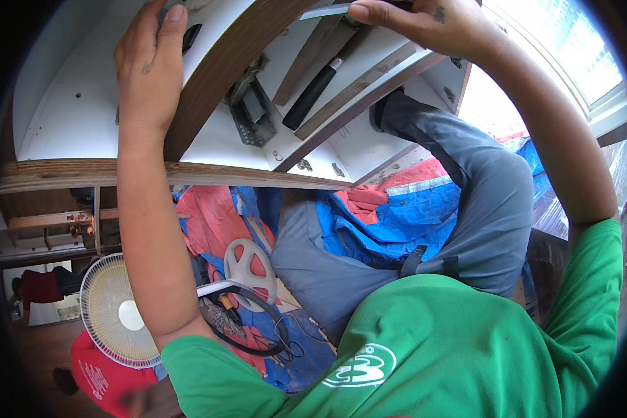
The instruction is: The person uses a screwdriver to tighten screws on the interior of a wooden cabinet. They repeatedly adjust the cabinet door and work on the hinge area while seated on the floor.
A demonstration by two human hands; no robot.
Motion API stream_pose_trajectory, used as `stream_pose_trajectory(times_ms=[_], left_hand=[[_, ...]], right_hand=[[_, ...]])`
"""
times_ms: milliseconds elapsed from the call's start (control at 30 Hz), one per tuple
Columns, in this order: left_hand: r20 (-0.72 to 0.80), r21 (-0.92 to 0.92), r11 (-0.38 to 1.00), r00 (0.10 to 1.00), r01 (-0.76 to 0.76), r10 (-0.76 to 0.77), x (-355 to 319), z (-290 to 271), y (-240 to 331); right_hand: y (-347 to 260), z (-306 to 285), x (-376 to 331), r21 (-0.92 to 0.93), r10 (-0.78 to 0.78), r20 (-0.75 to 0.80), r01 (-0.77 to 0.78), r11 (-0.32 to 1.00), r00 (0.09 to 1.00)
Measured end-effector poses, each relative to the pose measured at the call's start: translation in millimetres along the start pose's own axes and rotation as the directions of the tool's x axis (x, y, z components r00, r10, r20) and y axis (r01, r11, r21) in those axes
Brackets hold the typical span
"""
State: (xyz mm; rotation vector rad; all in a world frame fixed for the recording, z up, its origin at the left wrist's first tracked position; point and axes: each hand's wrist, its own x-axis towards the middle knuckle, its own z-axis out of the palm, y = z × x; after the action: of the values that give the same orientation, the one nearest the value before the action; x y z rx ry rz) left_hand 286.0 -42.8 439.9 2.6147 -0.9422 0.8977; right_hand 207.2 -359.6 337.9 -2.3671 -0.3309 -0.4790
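My left hand (pixel 150 73) is at the upper left, over the white cabinet panel (pixel 73 129), its fingers bent and partly cut off by the top edge. A black rounded end (pixel 191 37) shows beside its thumb; the rest of that object is hidden. At the top, my right hand (pixel 432 26) pinches a thin pale strip (pixel 325 11) between thumb and fingers, over a brown-edged board (pixel 219 80). Between the hands, inside the cabinet, lie a black-handled tool with a metal collar (pixel 313 94), a grey metal tool (pixel 251 111) and a wooden strip (pixel 355 89).
My bent leg (pixel 481 167) reaches against the cabinet. Below lies a blue and red tarp (pixel 390 226) with coiled cables (pixel 223 317). A fan (pixel 127 313) stands at the left, near a person in red (pixel 108 373). A window (pixel 571 49) is at the upper right.
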Motion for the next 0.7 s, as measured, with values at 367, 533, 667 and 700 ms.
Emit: stream_pose_trajectory(times_ms=[367, 533, 667, 700], left_hand=[[-0.004, 0.017, 0.999, 0.999, 0.034, -0.034, 0, 0, 3], [0.006, 0.004, 0.999, 0.999, 0.045, -0.045, -1, -1, 3], [0.011, -0.012, 1.0, 1.0, 0.028, -0.028, 1, -1, 2], [0.018, -0.025, 1.0, 1.0, 0.018, -0.017, 1, -1, 2]], right_hand=[[8, -8, 1, -0.11, -0.023, -0.017, 0.021, 0.994, 1.0], [2, -17, -2, -0.028, 0.078, 0.04, -0.077, 0.997, 0.996], [-6, -15, 0, -0.055, -0.042, 0.048, 0.045, 0.997, 0.998], [-8, -6, 4, -0.074, -0.127, 0.013, 0.128, 0.989, 0.992]])
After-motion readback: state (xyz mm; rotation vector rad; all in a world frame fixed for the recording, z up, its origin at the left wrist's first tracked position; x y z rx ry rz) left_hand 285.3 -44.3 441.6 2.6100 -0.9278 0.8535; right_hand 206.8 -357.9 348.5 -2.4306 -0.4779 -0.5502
